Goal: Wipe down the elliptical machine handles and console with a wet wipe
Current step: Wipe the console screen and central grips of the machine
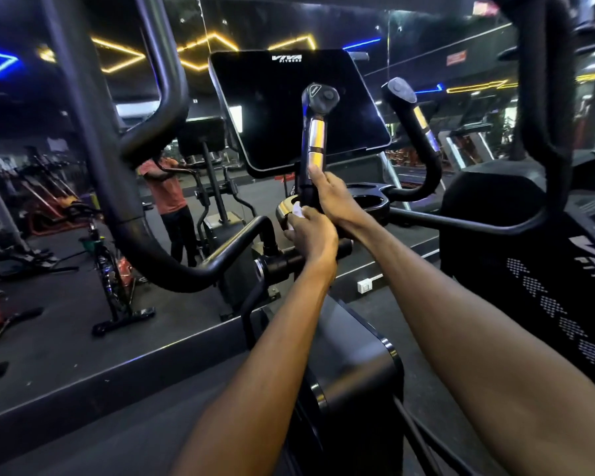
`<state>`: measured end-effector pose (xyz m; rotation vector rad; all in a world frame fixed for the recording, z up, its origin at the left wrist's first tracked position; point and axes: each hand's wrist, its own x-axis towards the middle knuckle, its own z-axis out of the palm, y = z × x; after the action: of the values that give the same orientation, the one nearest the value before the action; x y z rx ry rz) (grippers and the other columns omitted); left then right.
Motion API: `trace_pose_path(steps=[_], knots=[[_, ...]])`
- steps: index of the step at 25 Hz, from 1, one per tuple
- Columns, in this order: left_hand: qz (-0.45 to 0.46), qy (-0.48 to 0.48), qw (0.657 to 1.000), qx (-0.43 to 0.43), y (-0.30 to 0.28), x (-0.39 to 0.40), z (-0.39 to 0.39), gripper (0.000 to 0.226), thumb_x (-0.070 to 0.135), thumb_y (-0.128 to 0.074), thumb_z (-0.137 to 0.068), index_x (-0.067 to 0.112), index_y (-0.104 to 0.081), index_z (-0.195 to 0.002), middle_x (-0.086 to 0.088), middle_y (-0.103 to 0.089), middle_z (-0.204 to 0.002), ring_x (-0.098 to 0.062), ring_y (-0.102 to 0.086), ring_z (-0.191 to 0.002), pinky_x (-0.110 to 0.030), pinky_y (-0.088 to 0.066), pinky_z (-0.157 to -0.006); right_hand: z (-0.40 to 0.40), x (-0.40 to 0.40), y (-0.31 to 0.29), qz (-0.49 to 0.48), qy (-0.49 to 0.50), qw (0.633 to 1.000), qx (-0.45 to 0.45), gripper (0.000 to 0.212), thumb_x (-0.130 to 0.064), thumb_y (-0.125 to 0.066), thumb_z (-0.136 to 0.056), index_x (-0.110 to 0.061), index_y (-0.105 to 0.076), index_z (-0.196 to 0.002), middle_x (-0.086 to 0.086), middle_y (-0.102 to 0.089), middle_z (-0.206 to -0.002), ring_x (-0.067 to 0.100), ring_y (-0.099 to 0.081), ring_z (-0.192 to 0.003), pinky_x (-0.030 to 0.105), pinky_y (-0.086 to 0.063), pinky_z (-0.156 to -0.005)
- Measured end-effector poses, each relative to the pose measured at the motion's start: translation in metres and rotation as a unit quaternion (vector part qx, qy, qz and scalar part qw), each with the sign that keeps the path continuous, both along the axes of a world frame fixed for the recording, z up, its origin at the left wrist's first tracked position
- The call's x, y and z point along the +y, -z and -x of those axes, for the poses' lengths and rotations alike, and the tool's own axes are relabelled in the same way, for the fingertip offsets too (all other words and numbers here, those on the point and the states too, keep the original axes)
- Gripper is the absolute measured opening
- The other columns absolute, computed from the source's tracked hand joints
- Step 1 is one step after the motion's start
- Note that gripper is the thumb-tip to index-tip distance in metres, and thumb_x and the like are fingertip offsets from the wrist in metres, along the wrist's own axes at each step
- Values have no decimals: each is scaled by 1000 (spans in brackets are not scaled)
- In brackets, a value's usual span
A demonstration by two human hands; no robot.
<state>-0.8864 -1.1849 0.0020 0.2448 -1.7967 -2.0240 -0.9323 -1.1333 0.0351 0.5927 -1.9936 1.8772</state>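
The elliptical's black console screen (299, 108) stands tilted at centre. In front of it rises the left fixed handle (316, 132), black with shiny metal sensor bands. My right hand (334, 197) grips this handle low down, just under the bands. My left hand (311, 231) is just below it at the handle's base and pinches a white wet wipe (296, 211), of which only a small part shows beyond the fingers. The right fixed handle (413, 128) curves up at the right of the console, untouched.
Long moving arm bars sweep up at left (93, 139) and right (550, 115). A cup-holder tray (371, 201) sits under the console. A mirror wall ahead reflects a person in an orange shirt (167, 190) and gym bikes. A second machine (543, 255) stands right.
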Motion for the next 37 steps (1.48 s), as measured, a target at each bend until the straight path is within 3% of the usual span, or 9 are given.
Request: trace_pose_path(steps=[3,7,10,15,19,24,30,34,37], knots=[[155,-3,987,54,-7,2,-21,41,17,-34,-104,13,-40,-144,-15,-36,-144,-26,-51,-120,-24,-41,-88,-20,11,12,-7,76,996,-47,39,-24,-45,-105,-11,-59,-71,-2,-57,-63,4,-51,-53,23,-41,-57],[196,-6,967,160,-14,-4,-45,34,12,-39,-103,12,-59,-130,-11,-50,-133,-11,-49,-115,-3,-29,-89,-67,31,33,79,68,981,-166,37,-33,-48,-102,-13,-68,-79,-3,-58,-55,11,-50,-47,21,-38,-44],[148,79,974,152,-7,1,-65,28,19,-43,-100,11,-68,-108,-10,-70,-105,-24,-66,-98,-34,-52,-87,-108,39,41,154,68,963,-211,32,-37,-50,-100,-14,-67,-86,-1,-61,-58,11,-54,-44,22,-42,-41],[86,242,965,61,26,29,-102,27,39,-53,-85,16,-64,-95,-7,-71,-91,-28,-70,-87,-44,-59,-77,-165,71,69,184,211,942,-183,5,-13,-62,-85,-12,-67,-83,1,-62,-60,12,-55,-48,28,-42,-53],[162,330,929,53,52,77,-135,23,41,-52,-86,21,-62,-79,-6,-71,-84,-29,-69,-83,-50,-57,-77,-225,118,90,163,325,913,-183,7,-8,-67,-83,-13,-65,-79,5,-66,-68,13,-57,-55,25,-41,-52],[188,413,890,43,74,146,-199,16,30,-57,-86,18,-66,-80,-5,-73,-84,-27,-68,-84,-41,-55,-74,-316,186,106,122,456,867,-160,13,-14,-64,-87,-19,-62,-75,1,-69,-76,15,-65,-67,24,-45,-52],[215,539,812,58,101,242,-323,20,24,-59,-88,14,-62,-71,-9,-66,-74,-19,-57,-67,-30,-42,-60,-460,272,136,98,617,765,-154,11,-13,-64,-88,-15,-68,-78,-3,-67,-74,16,-64,-75,36,-53,-69],[232,597,765,75,118,300,-432,17,24,-57,-90,11,-64,-81,-14,-71,-89,-28,-64,-80,-31,-43,-64,-584,317,155,132,648,731,-167,24,-22,-59,-94,-6,-70,-79,5,-66,-73,18,-60,-69,42,-54,-64],[258,625,728,113,123,335,-511,24,25,-55,-93,6,-64,-82,-19,-71,-93,-35,-65,-88,-38,-47,-69,-669,335,156,201,616,737,-194,32,-30,-61,-95,-11,-63,-70,7,-61,-67,20,-56,-60,30,-47,-57]])
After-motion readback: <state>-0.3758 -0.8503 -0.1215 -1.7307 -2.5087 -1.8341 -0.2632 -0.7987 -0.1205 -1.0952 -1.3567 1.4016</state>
